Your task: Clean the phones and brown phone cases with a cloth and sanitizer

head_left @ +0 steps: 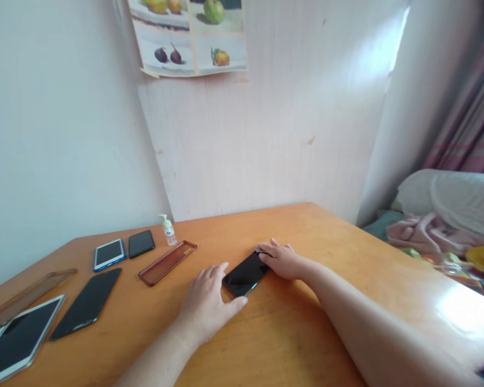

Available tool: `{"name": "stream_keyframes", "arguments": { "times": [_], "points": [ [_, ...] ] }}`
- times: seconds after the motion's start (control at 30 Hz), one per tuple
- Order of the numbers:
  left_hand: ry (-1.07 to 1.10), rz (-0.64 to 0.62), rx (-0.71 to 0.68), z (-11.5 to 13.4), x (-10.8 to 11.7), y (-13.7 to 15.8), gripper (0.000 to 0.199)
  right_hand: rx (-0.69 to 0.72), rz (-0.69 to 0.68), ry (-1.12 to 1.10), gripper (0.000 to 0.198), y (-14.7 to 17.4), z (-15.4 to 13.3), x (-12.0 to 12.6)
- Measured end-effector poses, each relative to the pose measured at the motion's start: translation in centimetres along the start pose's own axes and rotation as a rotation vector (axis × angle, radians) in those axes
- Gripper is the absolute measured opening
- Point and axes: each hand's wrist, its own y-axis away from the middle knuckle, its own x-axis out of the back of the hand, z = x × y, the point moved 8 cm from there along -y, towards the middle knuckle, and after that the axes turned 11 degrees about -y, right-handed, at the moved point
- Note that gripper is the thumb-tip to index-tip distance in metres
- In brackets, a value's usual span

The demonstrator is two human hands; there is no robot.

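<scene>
Bracketing a black phone [246, 274] between 2 hands on the orange table [326, 236].

Left hand [207, 303] lies flat, fingers loosely spread, thumb touching the phone's near end at 6 o'clock. Right hand [282, 260] rests palm down, fingers together on its far end at 1 o'clock. Toward 9 o'clock lie a reddish clear case [167, 262], a small pump bottle [168, 229] and 4 more devices.

left hand [207, 301] flat, right hand [281, 259] flat — arms extended
</scene>
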Motion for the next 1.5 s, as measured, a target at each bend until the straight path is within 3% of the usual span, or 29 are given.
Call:
{"name": "stream_keyframes", "arguments": {
  "times": [0.33,0.6,0.87,1.13,1.37,1.5],
  "points": [
    [0.014,-0.074,0.020,-0.1,0.5,-0.4,0.055,0.036,-0.067,-0.094,0.036,2.2,1.1,2.8],
    [0.047,-0.050,-0.013,-0.4,0.3,-0.5,0.051,0.069,-0.033,-0.079,0.047,0.7,-0.5,1.4],
    [0.066,-0.064,-0.021,-0.7,0.1,-0.6,0.051,0.075,-0.077,-0.041,0.037,1.9,0.3,2.5],
    [0.055,-0.052,-0.020,-0.5,0.3,-0.5,0.051,0.089,-0.049,0.015,0.047,1.6,-1.5,1.3],
    [0.044,-0.082,-0.009,-0.5,0.1,-0.5,0.054,0.015,-0.102,0.130,0.040,3.5,-1.5,2.6],
    [0.030,-0.084,0.000,-0.3,0.2,-0.4,0.053,0.034,-0.075,0.218,0.039,5.0,-3.6,2.0]
  ]
}}
